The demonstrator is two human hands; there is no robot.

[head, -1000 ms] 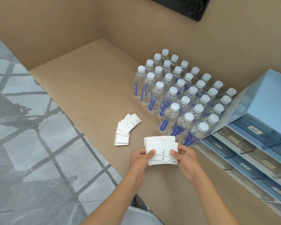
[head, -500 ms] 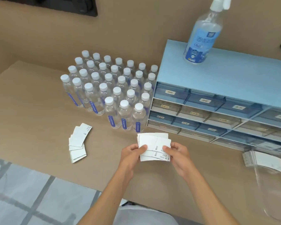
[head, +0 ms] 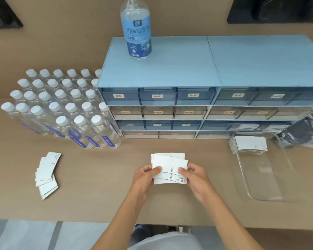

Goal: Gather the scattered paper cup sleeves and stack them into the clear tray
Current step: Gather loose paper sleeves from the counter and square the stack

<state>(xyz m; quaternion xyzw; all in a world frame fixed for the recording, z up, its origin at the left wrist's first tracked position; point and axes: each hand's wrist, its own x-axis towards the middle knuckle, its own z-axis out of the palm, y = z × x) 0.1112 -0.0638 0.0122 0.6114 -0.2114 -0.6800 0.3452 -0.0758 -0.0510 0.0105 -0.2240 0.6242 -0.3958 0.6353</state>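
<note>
Both hands, left hand (head: pixel 146 175) and right hand (head: pixel 194 175), pinch an uneven bundle of sleeves (head: pixel 168 166); loose edges risk slipping before the tray (head: pixel 285 159) at three o'clock.

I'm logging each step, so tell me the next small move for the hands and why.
Probably carry the held sleeves, pinched between left hand and right hand, rightward into the clear tray, onto the stack at its far end.

Bright, even light falls from overhead, casting only faint, soft shadows under the hands and beside the water bottles (head: pixel 61 109) at left. The clear tray (head: pixel 264 177) at right carries pale glare streaks. Wide-angle distortion bows the drawer cabinet (head: pixel 206 65) and bench (head: pixel 101 186) edges. Detail is slightly soft, drawer labels blurred.
</note>
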